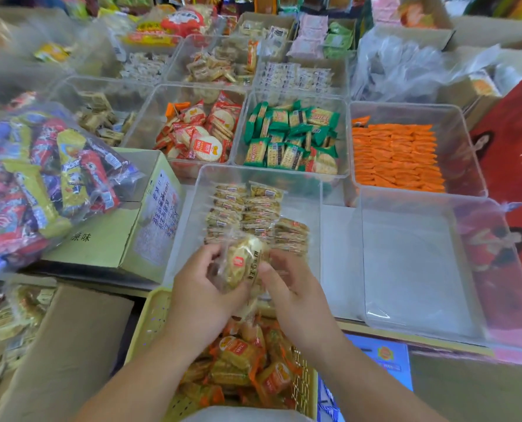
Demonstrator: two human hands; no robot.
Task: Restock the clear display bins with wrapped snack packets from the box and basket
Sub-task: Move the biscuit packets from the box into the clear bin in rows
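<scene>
Snack packet (241,263) gripped from both sides, left hand (202,287) and right hand (287,287) curled round its clear wrapper, above near edge of part-filled clear bin (186,226). Below the wrists, yellow basket (153,318) heaped with orange packets (241,354), in front of bench (339,263) near edge.

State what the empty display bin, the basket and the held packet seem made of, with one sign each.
Empty display bin: clear, glossy rigid plastic, perhaps acrylic; see-through walls with glints. Basket: pale yellow moulded plastic; its wall is perforated. Snack packet: thin transparent film, probably plastic; it glints, crinkles and shows its contents.
</scene>
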